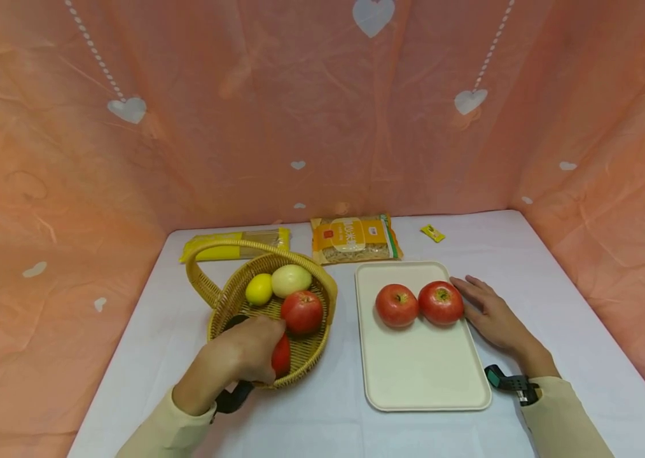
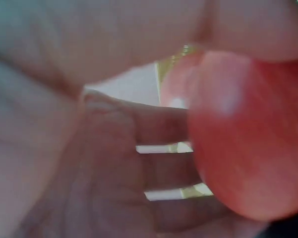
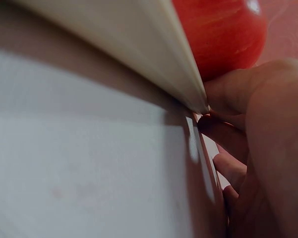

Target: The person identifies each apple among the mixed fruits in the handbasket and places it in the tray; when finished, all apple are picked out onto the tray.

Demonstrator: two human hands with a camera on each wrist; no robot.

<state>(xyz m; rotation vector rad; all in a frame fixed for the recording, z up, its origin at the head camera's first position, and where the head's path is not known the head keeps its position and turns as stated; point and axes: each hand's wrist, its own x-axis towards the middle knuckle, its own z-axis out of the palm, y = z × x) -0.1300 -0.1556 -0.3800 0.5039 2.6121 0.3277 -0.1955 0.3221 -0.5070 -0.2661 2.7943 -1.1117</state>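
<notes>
My left hand (image 1: 248,350) is at the near left of the wicker basket (image 1: 308,359), its fingers curled round a red apple (image 1: 280,355). That apple fills the right of the left wrist view, with the fingers (image 2: 163,168) along its side. Also in the basket are another red apple (image 1: 302,312), a yellow lemon (image 1: 259,289) and a pale green oval fruit (image 1: 291,280). Two red apples (image 1: 397,306) sit side by side on the cream tray (image 1: 422,375). My right hand (image 1: 497,321) rests at the tray's right edge by the right-hand apple (image 1: 441,303), thumb against the rim, fingers loosely extended.
Behind the basket lies a yellow packet of noodles (image 1: 268,239). An orange food bag (image 1: 355,239) and a small yellow sachet (image 1: 432,233) lie along the table's back. The basket's handle (image 1: 254,245) arches upward. Pink cloth (image 1: 322,114) surrounds the white table (image 1: 145,369).
</notes>
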